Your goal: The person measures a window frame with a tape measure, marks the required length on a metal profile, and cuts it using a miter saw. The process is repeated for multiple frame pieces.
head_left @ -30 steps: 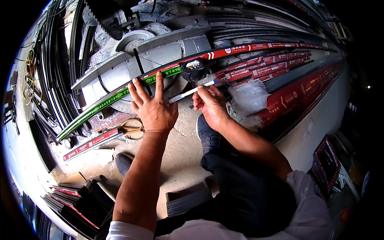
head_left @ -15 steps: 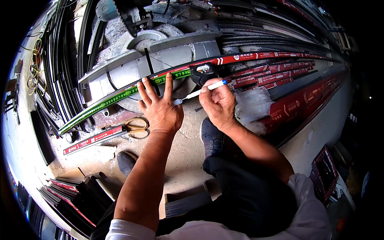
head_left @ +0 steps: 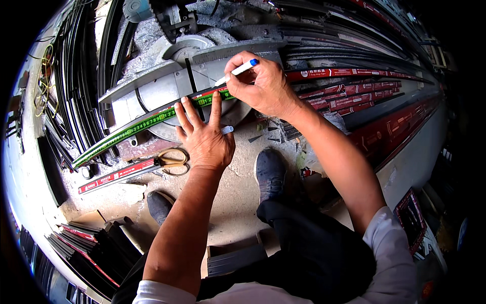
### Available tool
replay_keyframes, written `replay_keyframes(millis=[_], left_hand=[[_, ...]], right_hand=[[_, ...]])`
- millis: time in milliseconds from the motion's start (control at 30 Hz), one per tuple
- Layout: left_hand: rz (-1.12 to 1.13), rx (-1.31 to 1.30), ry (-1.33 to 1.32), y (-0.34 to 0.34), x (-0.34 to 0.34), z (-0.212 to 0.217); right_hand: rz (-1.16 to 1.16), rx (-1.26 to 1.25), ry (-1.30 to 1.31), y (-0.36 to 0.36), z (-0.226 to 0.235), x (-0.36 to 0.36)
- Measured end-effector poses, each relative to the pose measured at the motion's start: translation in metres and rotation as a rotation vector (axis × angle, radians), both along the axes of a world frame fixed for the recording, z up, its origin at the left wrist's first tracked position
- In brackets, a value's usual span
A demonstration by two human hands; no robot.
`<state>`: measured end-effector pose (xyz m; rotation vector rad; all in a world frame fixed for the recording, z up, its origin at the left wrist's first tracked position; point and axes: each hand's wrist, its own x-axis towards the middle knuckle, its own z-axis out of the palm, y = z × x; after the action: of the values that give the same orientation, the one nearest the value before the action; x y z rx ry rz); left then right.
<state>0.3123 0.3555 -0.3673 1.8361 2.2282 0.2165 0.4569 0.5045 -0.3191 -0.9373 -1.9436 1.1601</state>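
My left hand (head_left: 206, 144) lies palm down with its fingers spread, fingertips pressing on the green tape measure blade (head_left: 147, 124). A pale blue pen cap (head_left: 227, 129) sticks out on its thumb side, held by that hand; the thumb itself is hidden. The blade runs along a long strip with red film (head_left: 324, 73), which lies across the bed of a mitre saw (head_left: 161, 91). Above the strip, my right hand (head_left: 263, 86) is closed round a white marker pen (head_left: 237, 71) with a blue end, tip down toward the saw's slot. The tape's case is hidden behind this hand.
Scissors (head_left: 173, 161) and a short red-filmed strip (head_left: 119, 175) lie on the floor. The saw blade (head_left: 164, 20) hangs over the bed. Dark profiles (head_left: 68, 76) are piled at left, red-wrapped bundles (head_left: 395, 129) at right. My shoes (head_left: 270, 172) stand below the saw.
My right hand has moved up and left with the marker pen, from beside the pen cap to the strip over the saw bed. The left hand has barely moved.
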Motion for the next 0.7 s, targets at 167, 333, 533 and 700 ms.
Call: replay_keyframes(millis=[167, 333, 533, 700], left_hand=[[0.000, 0.001, 0.004, -0.0002, 0.0003, -0.0014], [-0.005, 0.016, 0.009, -0.0007, -0.0002, -0.0024], [-0.006, 0.033, 0.002, -0.0013, -0.0006, -0.0037], [-0.008, 0.042, -0.002, -0.0010, -0.0004, -0.0038]], right_hand=[[0.076, -0.103, -0.075, 0.0028, -0.0033, 0.0008], [0.101, -0.122, -0.150, 0.0048, -0.0024, -0.0002], [0.115, -0.111, -0.177, 0.0049, -0.0034, -0.0008], [0.113, -0.114, -0.183, 0.0049, -0.0053, -0.0004]])
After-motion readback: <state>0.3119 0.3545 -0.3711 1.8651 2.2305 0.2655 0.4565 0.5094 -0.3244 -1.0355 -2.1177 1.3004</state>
